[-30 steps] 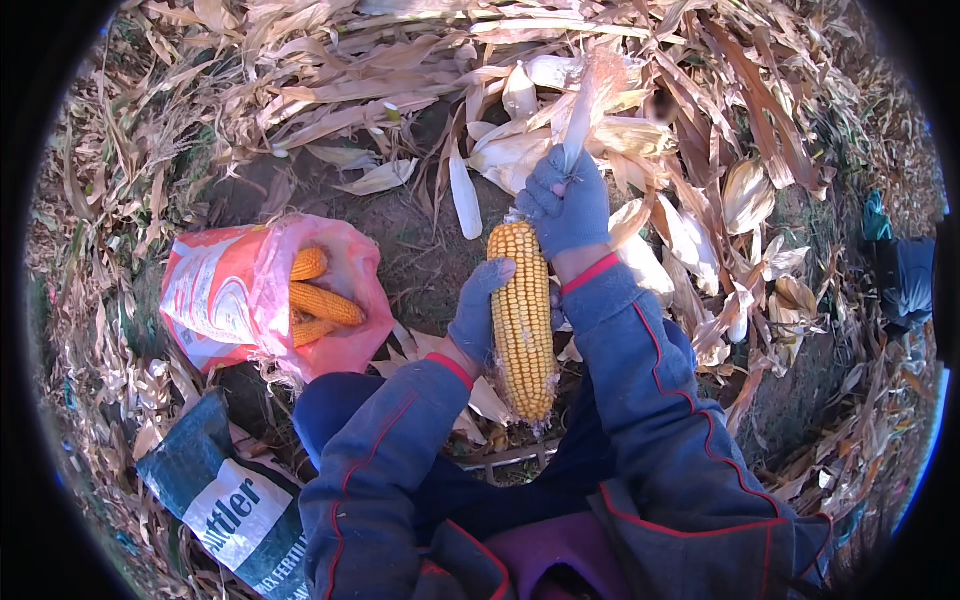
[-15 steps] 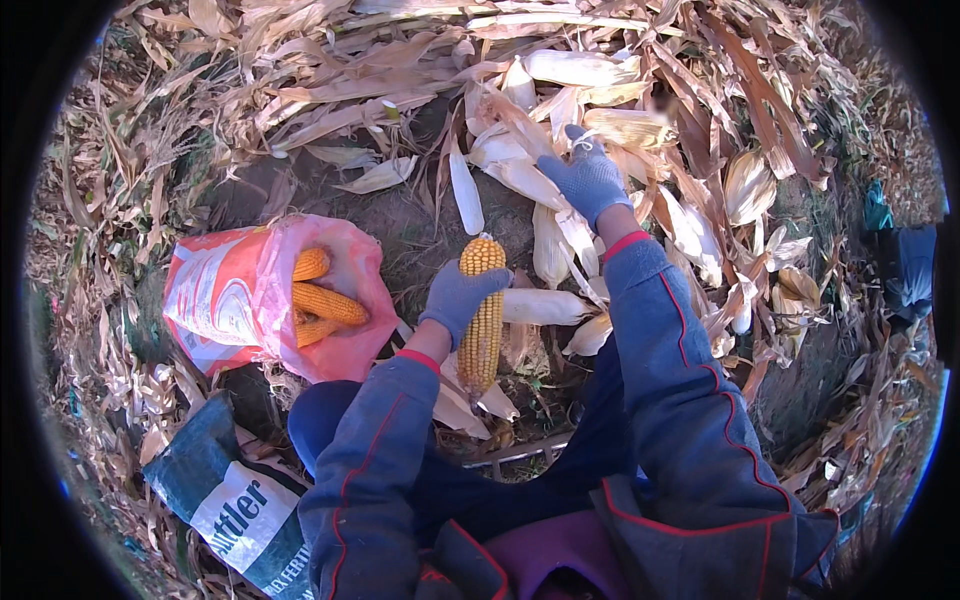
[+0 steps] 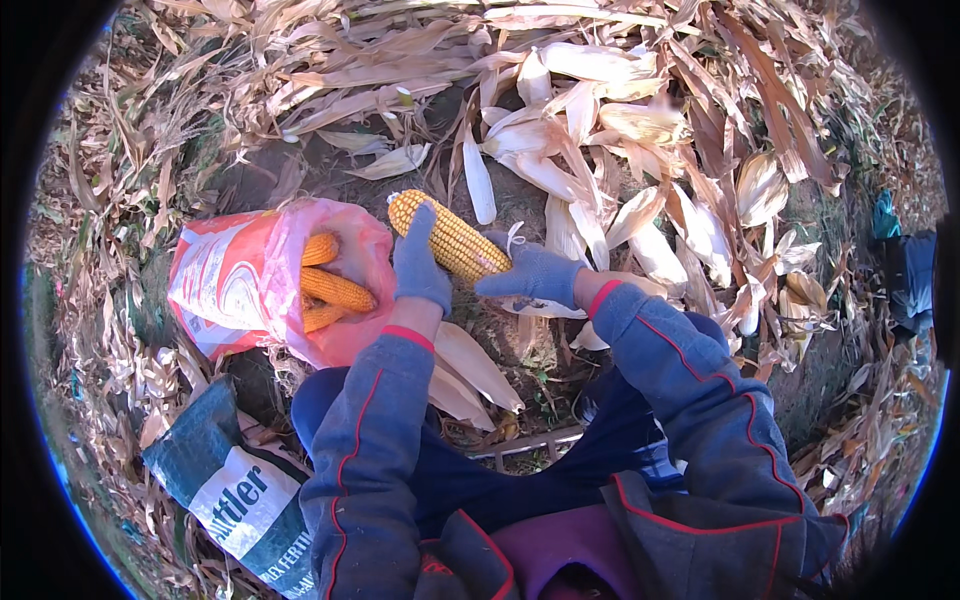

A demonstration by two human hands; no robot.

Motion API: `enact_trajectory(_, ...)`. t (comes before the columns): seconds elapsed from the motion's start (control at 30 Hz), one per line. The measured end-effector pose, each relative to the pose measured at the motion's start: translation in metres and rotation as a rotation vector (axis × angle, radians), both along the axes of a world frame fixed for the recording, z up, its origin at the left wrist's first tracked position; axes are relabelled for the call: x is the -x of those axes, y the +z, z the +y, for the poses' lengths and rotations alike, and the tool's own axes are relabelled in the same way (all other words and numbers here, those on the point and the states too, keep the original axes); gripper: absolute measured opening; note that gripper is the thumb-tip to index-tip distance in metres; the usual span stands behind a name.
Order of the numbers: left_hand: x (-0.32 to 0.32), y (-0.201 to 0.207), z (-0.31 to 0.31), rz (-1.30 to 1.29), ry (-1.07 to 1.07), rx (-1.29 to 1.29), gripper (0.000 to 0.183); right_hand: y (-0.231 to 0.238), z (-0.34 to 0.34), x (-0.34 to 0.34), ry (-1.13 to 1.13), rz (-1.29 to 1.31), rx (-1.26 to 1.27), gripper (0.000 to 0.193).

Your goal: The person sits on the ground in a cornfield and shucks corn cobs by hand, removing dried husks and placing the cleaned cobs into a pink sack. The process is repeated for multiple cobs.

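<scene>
A husked yellow corn cob [image 3: 450, 237] lies slantwise between my two gloved hands. My left hand [image 3: 421, 262] is wrapped round its upper left part, the thumb along the top. At its lower right end, my right hand [image 3: 535, 272] closes on the tip; something thin and pale sticks up by that hand's fingers. Left of my left hand, an orange-and-white sack [image 3: 225, 285] lies on its side with its pink mouth turned toward me. Several corn cobs [image 3: 338, 290] show inside that mouth.
Pale corn husks [image 3: 700, 235] are heaped beyond and right of my hands. Dry stalks and leaves [image 3: 370, 85] cover the far ground. A dark green-and-white bag [image 3: 235, 500] lies at my lower left. A metal frame [image 3: 535, 447] shows between my legs.
My right hand has come back from the husk pile to the cob's end. My left hand has shifted left and up, turning the cob from upright to slanted.
</scene>
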State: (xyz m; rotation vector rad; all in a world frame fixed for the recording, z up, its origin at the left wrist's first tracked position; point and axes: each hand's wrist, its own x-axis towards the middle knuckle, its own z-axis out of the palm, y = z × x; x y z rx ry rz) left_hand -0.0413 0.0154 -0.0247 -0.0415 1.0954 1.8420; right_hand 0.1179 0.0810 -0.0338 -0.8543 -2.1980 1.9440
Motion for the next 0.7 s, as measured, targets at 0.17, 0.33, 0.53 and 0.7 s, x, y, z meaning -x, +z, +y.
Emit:
enact_trajectory(0.17, -0.003, -0.009, -0.004, 0.025, -0.257, 0.154, 0.040, 0.021, 0.002, 0.005, -0.227, -0.041, 0.293, 0.056)
enact_trajectory(0.33, -0.004, 0.008, -0.010, 0.308, -0.450, 0.294, 0.039, 0.041, 0.006, 0.008, -0.274, -0.084, 0.163, 0.062)
enact_trajectory(0.53, -0.010, 0.018, -0.017, 0.558, -0.411, 0.235, 0.031, 0.052, 0.035, -0.008, -0.070, -0.444, -0.360, 0.059)
enact_trajectory(0.7, -0.022, 0.054, -0.032, 0.682, -0.613, -0.029, 0.024, -0.003, 0.040, -0.007, 0.115, -0.548, -0.268, 0.053)
